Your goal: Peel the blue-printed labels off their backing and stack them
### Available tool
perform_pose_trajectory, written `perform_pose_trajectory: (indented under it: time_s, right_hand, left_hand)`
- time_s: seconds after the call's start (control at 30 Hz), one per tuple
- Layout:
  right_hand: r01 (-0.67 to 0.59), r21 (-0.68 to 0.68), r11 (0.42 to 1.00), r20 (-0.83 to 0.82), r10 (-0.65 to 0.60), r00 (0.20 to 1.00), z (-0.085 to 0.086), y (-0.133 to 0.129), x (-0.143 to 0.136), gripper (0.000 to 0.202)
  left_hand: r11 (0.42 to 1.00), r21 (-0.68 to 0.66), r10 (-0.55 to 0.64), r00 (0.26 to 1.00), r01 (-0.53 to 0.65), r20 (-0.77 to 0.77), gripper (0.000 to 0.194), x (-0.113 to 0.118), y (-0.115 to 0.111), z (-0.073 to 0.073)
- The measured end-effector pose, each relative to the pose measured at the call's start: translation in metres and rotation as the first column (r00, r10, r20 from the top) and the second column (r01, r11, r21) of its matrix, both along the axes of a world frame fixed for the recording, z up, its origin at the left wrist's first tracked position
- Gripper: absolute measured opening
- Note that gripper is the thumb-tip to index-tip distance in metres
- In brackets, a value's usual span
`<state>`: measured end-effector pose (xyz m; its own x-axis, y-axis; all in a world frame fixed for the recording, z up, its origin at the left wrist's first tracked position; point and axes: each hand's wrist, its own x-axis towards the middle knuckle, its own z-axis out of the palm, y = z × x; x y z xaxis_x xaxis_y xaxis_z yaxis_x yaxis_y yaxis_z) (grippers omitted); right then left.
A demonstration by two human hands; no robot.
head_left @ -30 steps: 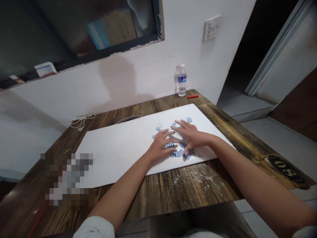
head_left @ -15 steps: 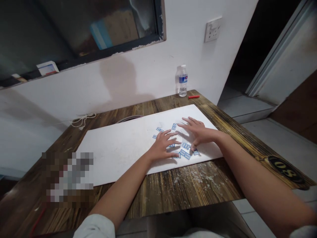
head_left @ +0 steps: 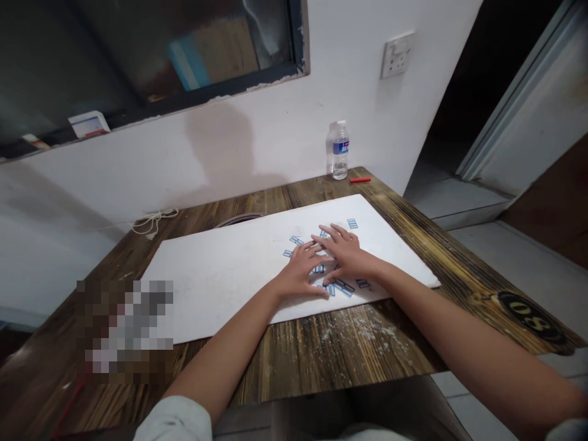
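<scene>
Our left hand (head_left: 298, 272) and right hand (head_left: 345, 256) spread, close together over white board (head_left: 220, 275). Blue-outlined pieces (head_left: 344, 288) lie between and just beyond both; whether we press any, can't quite tell. Best we touch lightly, pieces flat, off near edge.

"08" on black oval (head_left: 531, 318)
</scene>
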<state>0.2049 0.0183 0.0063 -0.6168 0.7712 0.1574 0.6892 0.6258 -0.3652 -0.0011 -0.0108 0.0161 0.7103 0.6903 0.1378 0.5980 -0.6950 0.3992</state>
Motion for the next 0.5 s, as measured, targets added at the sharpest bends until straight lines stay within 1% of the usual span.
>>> perform_pose_trajectory:
  time_s: [0.2, 0.3, 0.33, 0.4, 0.47, 0.5]
  right_hand:
    - [0.053, 0.000, 0.999, -0.012, -0.053, 0.999, 0.002, -0.003, -0.002, 0.109]
    - [0.046, -0.022, 0.999, -0.029, -0.047, 0.998, 0.003, -0.002, 0.000, 0.108]
    - [0.042, -0.036, 0.998, -0.032, -0.044, 0.999, 0.003, 0.000, 0.001, 0.108]
    - [0.052, -0.052, 0.997, -0.038, -0.054, 0.998, 0.003, 0.003, 0.003, 0.106]
    - [0.096, -0.035, 0.995, -0.051, -0.097, 0.994, 0.003, 0.007, 0.005, 0.100]
    - [0.125, -0.019, 0.992, -0.063, -0.126, 0.990, 0.003, 0.008, 0.004, 0.096]
  left_hand:
    - [1.000, 0.001, -0.021, 1.000, 0.021, 0.009, 0.089, -0.002, 0.000, -0.002]
    - [1.000, -0.008, -0.029, 0.997, 0.029, 0.066, 0.087, -0.002, 0.001, -0.002]
    - [0.999, -0.014, -0.028, 0.994, 0.029, 0.106, 0.081, -0.002, 0.001, -0.002]
    - [1.000, -0.024, 0.008, 0.973, -0.003, 0.229, 0.062, -0.001, 0.001, -0.001]
    - [0.994, -0.046, 0.107, 0.913, -0.097, 0.395, 0.038, 0.000, 0.001, -0.001]
    - [0.984, -0.073, 0.176, 0.860, -0.160, 0.479, 0.031, -0.001, 0.001, -0.001]
